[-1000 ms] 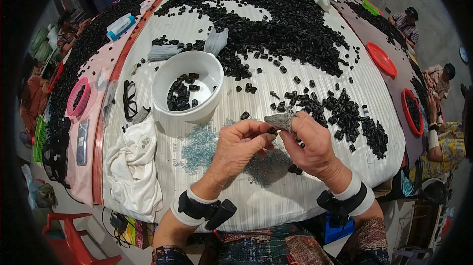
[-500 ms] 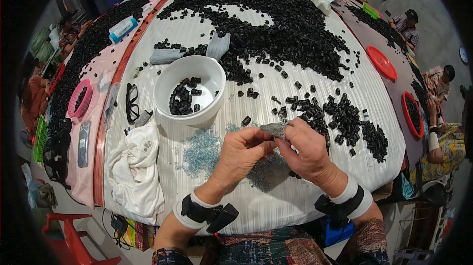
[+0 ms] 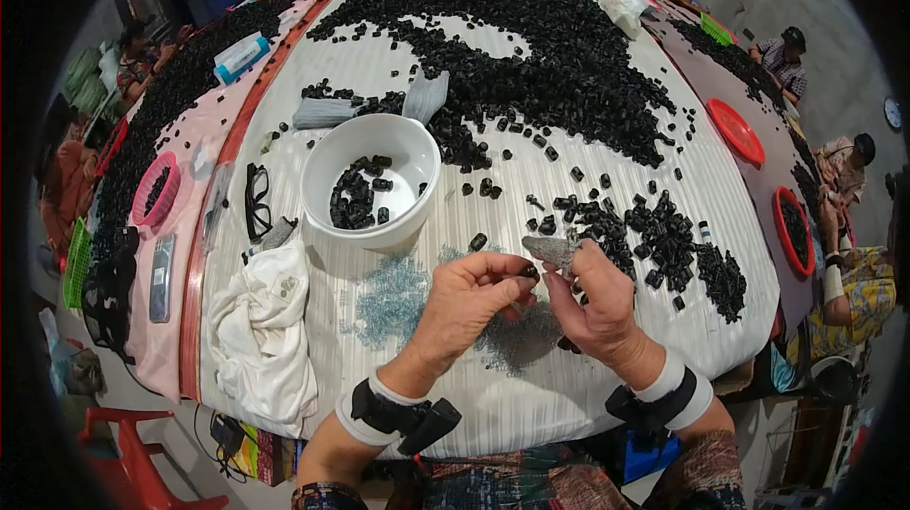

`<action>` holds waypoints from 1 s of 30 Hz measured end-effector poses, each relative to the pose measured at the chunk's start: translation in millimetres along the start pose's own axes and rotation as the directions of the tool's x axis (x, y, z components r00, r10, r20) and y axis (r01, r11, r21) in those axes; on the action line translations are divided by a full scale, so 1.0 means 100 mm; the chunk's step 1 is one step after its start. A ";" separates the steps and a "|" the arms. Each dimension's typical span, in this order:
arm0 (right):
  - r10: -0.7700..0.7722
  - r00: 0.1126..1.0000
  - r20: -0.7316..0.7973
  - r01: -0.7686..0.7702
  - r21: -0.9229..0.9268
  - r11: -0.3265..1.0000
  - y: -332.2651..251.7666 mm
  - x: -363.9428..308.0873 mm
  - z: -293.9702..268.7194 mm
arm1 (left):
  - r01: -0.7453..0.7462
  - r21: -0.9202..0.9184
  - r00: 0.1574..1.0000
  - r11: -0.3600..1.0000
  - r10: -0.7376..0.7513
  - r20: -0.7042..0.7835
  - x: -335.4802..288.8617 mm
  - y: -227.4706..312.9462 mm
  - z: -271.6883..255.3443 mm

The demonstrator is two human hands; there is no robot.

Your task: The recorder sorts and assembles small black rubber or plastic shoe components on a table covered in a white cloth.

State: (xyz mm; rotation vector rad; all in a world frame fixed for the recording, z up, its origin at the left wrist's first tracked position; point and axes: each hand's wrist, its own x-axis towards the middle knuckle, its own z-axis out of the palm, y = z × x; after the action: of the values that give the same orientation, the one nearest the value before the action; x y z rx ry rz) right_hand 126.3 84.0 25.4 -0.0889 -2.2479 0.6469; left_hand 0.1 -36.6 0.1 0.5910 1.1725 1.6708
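Black piece (image 3: 527,272) pinched in left hand (image 3: 464,306) fingertips, against grey pad (image 3: 552,248) held by right hand (image 3: 597,306).

Table (image 3: 664,358): white striped cover, large black heap (image 3: 531,45) far side, smaller scatter (image 3: 664,235) right of hands. Bowl (image 3: 372,178) upper left of hands, part filled. Blue bead patch (image 3: 393,292) under left hand. Step, judged: working one piece at the pad. Next move needs a steady pinch and fine alignment. Both hands clenched: left on piece, right on pad; piece sits between both grips, above the cover.
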 end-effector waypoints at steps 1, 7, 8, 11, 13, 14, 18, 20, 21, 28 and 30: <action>0.020 0.999 -0.025 -0.019 0.016 1.000 0.01 0.01 0.01 | 0.005 0.017 1.000 1.000 -0.005 0.000 0.01 0.00 -0.01; 0.059 0.998 -0.005 -0.058 0.045 0.997 0.04 0.01 -0.02 | -0.021 0.010 1.000 1.000 0.021 -0.017 0.02 0.02 0.03; 0.025 0.999 0.020 -0.025 0.043 0.999 0.02 0.02 -0.03 | -0.019 0.011 1.000 1.000 0.019 -0.019 0.02 0.01 0.02; -0.061 0.995 0.081 0.058 0.037 0.998 0.04 0.02 -0.05 | -0.030 0.043 1.000 0.999 0.031 -0.006 0.04 -0.03 0.01; 0.024 0.997 0.078 -0.020 -0.056 0.998 0.09 0.12 -0.11 | 0.010 -0.007 0.999 1.000 -0.010 -0.037 0.04 -0.02 0.00; 0.138 0.990 0.036 -0.137 -0.024 0.990 0.16 0.19 -0.09 | 0.009 -0.007 0.999 1.000 -0.010 -0.041 0.03 0.00 0.00; 0.224 0.973 0.062 -0.216 -0.119 0.969 0.55 0.32 -0.06 | 0.044 0.020 0.998 0.999 -0.043 -0.042 0.04 0.03 0.02; 0.171 0.977 0.129 -0.134 -0.252 0.958 0.66 0.35 -0.02 | 0.051 0.019 0.998 0.999 -0.050 -0.033 0.05 0.03 0.02; 0.169 0.977 0.132 -0.133 -0.247 0.960 0.67 0.36 0.02 | 0.046 -0.001 0.998 0.999 -0.046 -0.040 0.04 0.02 0.01; 0.063 0.959 0.278 0.060 -0.413 0.909 0.72 0.27 0.25 | 0.053 -0.004 0.996 0.999 -0.054 -0.067 0.04 0.02 -0.03; 0.075 0.961 0.267 0.053 -0.442 0.895 0.76 0.23 0.31 | 0.053 -0.002 0.996 0.999 -0.053 -0.066 0.05 0.02 -0.03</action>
State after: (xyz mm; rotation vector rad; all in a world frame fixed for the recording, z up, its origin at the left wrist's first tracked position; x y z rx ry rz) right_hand 77.9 143.4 -12.6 -0.2518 -2.6370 0.1370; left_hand -5.3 -33.8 -0.6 0.5032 1.2251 1.6563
